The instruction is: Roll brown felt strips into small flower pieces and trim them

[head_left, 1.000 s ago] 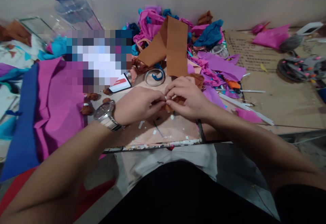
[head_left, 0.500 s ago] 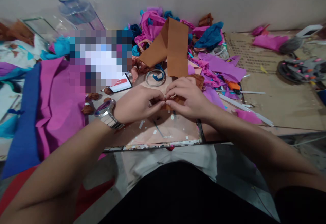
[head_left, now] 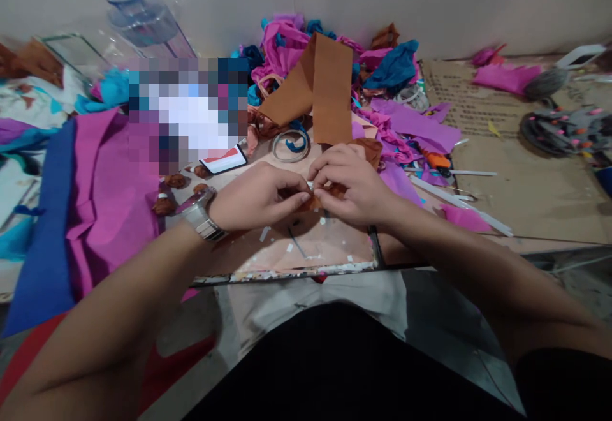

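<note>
My left hand (head_left: 261, 199), with a metal watch (head_left: 203, 217) on its wrist, is closed, thumb and forefinger at the edge of a small piece of brown crepe paper (head_left: 314, 204). My right hand (head_left: 351, 184) pinches the same piece from the other side, its fingers curled over it. A tiny white bit (head_left: 310, 185) shows between the fingertips. Most of the paper is hidden by the fingers. Just beyond the hands lie a folded brown crepe paper strip (head_left: 333, 89) and a roll of clear tape (head_left: 291, 146).
Left of the hands are small brown paper balls (head_left: 164, 205), a phone (head_left: 224, 158) and pink crepe paper (head_left: 102, 185). A pump bottle (head_left: 148, 29) stands behind. Coloured scraps (head_left: 392, 67) heap up at the back. White sticks (head_left: 471, 210) and cardboard (head_left: 497, 185) lie right.
The fingertips have shifted slightly on the brown paper, and the white bit between them shows more plainly. My left wrist has turned a little. The things around lie as before.
</note>
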{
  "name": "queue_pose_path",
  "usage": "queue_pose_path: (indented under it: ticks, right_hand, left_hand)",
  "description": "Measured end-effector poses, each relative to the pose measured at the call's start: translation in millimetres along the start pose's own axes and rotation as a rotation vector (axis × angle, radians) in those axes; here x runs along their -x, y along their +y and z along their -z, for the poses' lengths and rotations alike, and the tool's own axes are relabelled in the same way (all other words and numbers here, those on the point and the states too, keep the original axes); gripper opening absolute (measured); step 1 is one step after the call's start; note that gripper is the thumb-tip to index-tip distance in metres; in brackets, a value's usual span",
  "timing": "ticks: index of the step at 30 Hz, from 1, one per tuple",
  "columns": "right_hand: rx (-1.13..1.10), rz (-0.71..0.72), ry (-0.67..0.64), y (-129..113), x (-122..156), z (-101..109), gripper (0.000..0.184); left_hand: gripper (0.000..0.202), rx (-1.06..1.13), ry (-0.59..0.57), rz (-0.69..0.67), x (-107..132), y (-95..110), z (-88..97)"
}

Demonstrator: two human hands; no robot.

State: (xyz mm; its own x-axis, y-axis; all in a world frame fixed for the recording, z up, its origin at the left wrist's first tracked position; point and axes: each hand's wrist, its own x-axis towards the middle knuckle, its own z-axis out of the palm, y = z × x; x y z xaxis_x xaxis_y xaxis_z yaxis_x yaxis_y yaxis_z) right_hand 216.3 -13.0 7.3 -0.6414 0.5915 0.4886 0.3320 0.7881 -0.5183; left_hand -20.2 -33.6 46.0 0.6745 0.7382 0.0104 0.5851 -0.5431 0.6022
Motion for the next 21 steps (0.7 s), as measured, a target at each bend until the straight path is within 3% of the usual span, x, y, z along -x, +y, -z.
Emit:
queue_pose_path:
  ticks: [7, 13, 21]
  right_hand:
    - [-0.045, -0.011, 0.004, -1, 0, 3, 0.014]
    - [-0.033, -0.029, 0.005, 0, -1, 7, 0.013]
    - [-0.039, -0.005, 0.019, 7, -2, 9, 0.015]
  left_hand:
    - [0.031, 0.117, -0.111, 0.024, 1, -4, 5.8]
    - [0.036, 0.093, -0.181, 0.034, 1, -15, 11.5]
    - [0.036, 0.109, -0.196, 0.091, 3, -14, 20.1]
